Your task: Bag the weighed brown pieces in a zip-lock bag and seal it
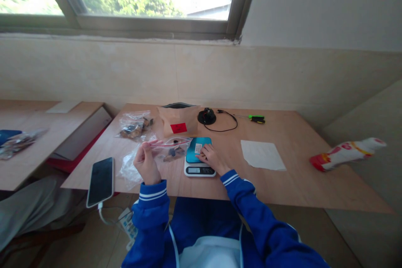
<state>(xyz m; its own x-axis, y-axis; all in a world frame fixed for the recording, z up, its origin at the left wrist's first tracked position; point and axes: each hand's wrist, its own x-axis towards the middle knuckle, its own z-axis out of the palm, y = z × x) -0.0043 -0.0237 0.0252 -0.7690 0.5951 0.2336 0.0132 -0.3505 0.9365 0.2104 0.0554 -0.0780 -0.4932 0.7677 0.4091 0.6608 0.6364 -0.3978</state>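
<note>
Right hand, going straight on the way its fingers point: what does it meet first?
The right hand already rests on a flat teal item on the white digital scale; past its edge, the clear red-sealed zip bag looks next, though depth is unclear.

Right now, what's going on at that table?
A person is working at a wooden table. Their left hand pinches the top edge of a clear zip bag with dark pieces inside. Their right hand rests its fingers on a teal item lying on a digital scale, which is lit. A brown paper bag and a second clear bag sit farther along the table, and a phone lies near the edge.
</note>
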